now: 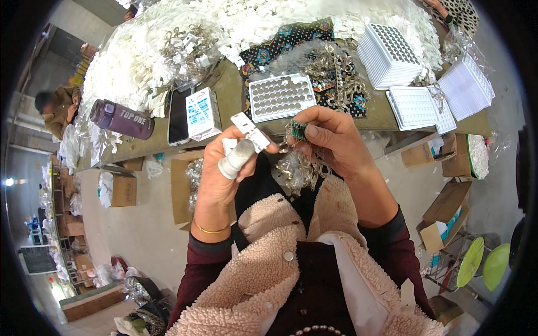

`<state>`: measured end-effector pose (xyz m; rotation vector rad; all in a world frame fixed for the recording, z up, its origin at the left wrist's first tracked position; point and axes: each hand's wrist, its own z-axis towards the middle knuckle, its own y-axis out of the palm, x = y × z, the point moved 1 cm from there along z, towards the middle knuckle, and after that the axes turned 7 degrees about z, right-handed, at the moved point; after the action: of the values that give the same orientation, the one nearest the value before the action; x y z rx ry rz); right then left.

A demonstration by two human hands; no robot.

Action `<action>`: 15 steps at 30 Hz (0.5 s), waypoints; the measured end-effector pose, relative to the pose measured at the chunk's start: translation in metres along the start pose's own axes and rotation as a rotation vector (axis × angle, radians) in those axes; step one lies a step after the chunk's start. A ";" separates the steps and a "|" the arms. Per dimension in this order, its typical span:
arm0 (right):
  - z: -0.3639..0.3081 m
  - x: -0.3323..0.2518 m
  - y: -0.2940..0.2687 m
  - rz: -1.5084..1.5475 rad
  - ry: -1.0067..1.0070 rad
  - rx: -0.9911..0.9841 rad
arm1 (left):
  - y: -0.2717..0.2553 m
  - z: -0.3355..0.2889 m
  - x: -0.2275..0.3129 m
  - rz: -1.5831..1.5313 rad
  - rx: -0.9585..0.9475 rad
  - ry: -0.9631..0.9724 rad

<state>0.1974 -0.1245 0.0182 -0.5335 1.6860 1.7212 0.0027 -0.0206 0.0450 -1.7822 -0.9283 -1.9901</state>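
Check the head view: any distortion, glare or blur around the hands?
Head view: strong fisheye, table edge bows and black corners vignette; even light, no hard shadows; left hand and right hand sharp; slight sheen on the clear bag of metal parts beneath them; far left background soft, one bright lamp flare.

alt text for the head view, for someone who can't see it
A person's left hand, one finger taped, holds a small white plastic piece beside the right hand, which pinches a small green part, above a table edge with a white tray.
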 end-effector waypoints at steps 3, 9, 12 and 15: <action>0.004 0.005 0.003 0.019 0.001 0.010 | 0.006 -0.002 0.006 0.127 0.023 0.039; 0.009 0.006 0.017 -0.663 -0.492 -0.057 | 0.013 -0.003 0.007 0.385 0.007 0.161; 0.009 0.003 0.023 -0.799 -0.644 -0.073 | 0.014 -0.006 0.007 0.473 0.054 0.215; 0.008 -0.001 0.027 -0.753 -0.566 -0.054 | 0.013 -0.010 0.011 0.446 0.056 0.193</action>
<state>0.1808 -0.1153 0.0389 -0.5446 0.8749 1.1983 0.0008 -0.0346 0.0584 -1.5640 -0.4688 -1.7854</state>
